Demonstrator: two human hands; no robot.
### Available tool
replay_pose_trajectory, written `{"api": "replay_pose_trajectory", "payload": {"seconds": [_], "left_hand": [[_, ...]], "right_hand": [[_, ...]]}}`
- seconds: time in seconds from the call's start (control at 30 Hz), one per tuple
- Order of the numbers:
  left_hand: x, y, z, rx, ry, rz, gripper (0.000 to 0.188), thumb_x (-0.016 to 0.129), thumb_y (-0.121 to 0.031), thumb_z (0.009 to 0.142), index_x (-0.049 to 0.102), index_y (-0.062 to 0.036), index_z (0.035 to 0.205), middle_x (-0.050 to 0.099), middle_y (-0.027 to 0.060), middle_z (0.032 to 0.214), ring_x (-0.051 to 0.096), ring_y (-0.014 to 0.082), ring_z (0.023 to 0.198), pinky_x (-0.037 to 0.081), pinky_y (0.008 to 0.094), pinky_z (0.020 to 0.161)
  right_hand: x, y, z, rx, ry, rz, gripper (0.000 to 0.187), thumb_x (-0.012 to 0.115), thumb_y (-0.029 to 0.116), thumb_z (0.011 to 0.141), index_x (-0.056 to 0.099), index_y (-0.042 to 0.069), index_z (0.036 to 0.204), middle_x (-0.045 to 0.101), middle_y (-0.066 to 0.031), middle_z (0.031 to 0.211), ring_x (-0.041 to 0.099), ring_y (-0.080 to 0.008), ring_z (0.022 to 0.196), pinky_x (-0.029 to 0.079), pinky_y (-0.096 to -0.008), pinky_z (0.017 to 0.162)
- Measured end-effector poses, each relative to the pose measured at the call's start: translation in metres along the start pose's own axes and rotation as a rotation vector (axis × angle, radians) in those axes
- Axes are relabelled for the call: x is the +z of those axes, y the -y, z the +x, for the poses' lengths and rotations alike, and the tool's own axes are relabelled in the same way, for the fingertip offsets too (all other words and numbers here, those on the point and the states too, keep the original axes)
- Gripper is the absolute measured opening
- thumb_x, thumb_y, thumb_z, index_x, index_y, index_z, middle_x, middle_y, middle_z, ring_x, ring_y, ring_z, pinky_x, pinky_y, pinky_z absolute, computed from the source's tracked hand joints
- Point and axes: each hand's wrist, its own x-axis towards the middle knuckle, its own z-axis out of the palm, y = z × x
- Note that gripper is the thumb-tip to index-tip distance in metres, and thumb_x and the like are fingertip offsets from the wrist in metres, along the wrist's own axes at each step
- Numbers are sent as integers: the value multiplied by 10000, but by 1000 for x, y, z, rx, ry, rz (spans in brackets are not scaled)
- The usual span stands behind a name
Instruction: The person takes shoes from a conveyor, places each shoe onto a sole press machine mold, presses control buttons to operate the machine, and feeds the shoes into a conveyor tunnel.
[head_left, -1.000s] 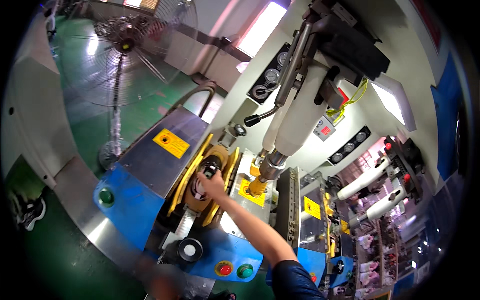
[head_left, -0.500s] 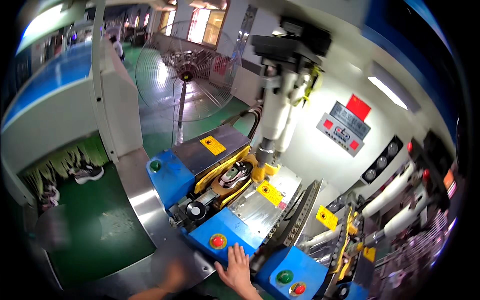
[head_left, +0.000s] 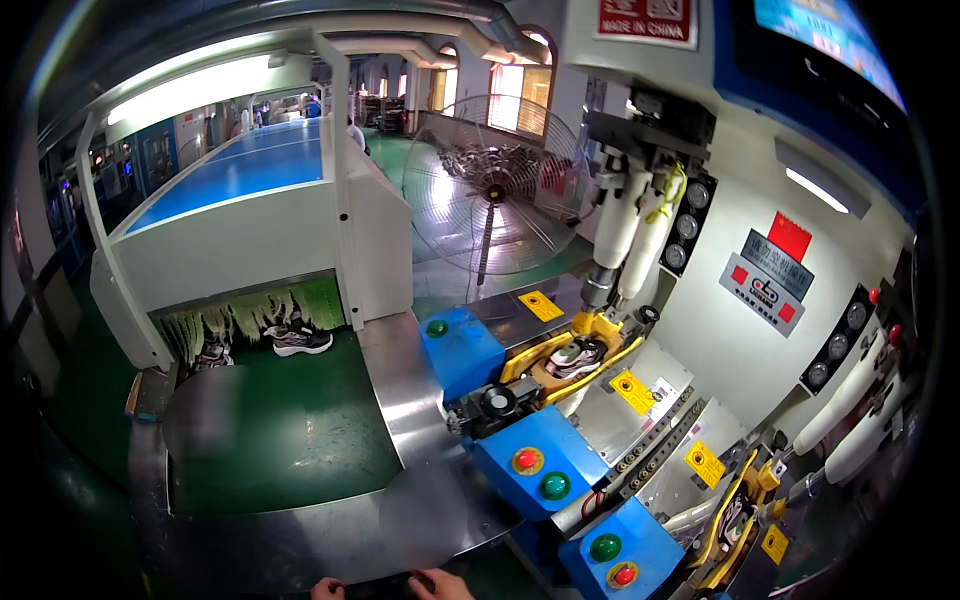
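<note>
My left hand [head_left: 327, 588] and my right hand [head_left: 438, 586] are low at the bottom edge, mostly cut off. Their visible fingers are curled toward each other, with a dark patch between them that I cannot make out. Ahead of them sits a blue control box [head_left: 535, 450], with a red button [head_left: 527, 460] and a green button [head_left: 555, 486] on top. Behind it a dark and pink sneaker [head_left: 577, 357] rests in a machine's cradle between yellow pads [head_left: 538, 360]. Another shoe [head_left: 735, 522] sits between the yellow pads of the right station.
A metal ledge [head_left: 420, 395] borders a green conveyor belt [head_left: 300, 440] on the left. A black sneaker with a white sole [head_left: 302, 340] stands by the fringed tunnel opening [head_left: 250, 312]. White cylinders [head_left: 625, 225] hang over the left station. A large fan [head_left: 495, 190] stands behind.
My right hand has left the blue control box and drawn back to the bottom edge, its spread fingers now curled. The view has swung left, so the machine appears farther right; the green button now shows.
</note>
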Motion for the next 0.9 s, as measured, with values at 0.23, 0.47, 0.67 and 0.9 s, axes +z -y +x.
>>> {"api": "replay_pose_trajectory", "payload": {"seconds": [0.23,0.47,0.67,0.9], "left_hand": [[-104,52,49,20,-144,9,279,552,-210,842,580,6,1016,608,192,971,575,329,909,454,391,818],[-285,170,171,39,-681,142,281,530,-31,805,517,4,1084,527,210,993,504,394,915,422,443,801],[-326,250,249,-251,-869,102,224,553,-64,792,551,-24,1012,540,144,1065,515,343,977,428,412,841],[-331,270,294,-198,-903,51,179,597,-50,713,582,-21,889,590,124,940,577,317,850,472,385,759]], "right_hand": [[95,12,52,153,-44,0,319,555,275,862,595,41,1075,644,-168,946,625,-298,854,487,-367,742],[287,73,160,148,417,450,371,619,131,826,529,-5,1158,535,-203,1194,536,-268,1098,425,-346,928],[389,193,369,70,697,-173,600,669,280,798,427,-43,1242,491,-206,1255,507,-280,1155,461,-369,906],[670,144,506,-557,761,-682,665,708,332,706,412,-53,1161,562,-264,1061,577,-394,933,492,-412,775]]}}
